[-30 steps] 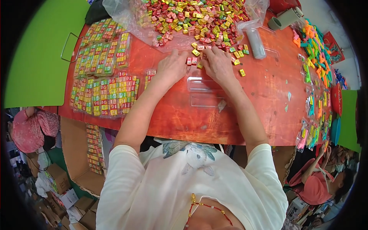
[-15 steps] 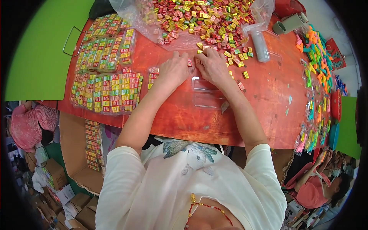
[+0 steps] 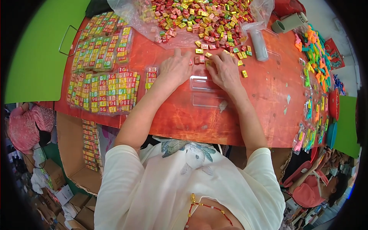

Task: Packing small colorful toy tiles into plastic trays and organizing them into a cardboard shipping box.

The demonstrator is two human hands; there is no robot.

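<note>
My left hand [image 3: 175, 69] rests on the red table with its fingers curled, a small red box [image 3: 190, 62] at its fingertips. Just left of it lies a clear tray partly filled with small boxes [image 3: 151, 72]. To the right, my right hand [image 3: 225, 71] bends its fingers down among loose boxes; what lies under the fingertips is hidden. Two small red boxes [image 3: 199, 59] sit side by side between the hands, and a yellow box [image 3: 199, 51] lies just beyond them. Nearer to me, a clear plastic tray [image 3: 207, 100] lies between my forearms.
A large heap of red, yellow and green boxes [image 3: 203, 19] spreads over plastic film at the back. Filled trays [image 3: 103, 92] are stacked at left. A translucent roll [image 3: 259, 45] and colourful plastic toys [image 3: 318, 57] are at right. Other people sit on both sides.
My right hand has moved a little to the right, uncovering the two red boxes between the hands. My left hand stays nearly in place with the red box at its fingertips.
</note>
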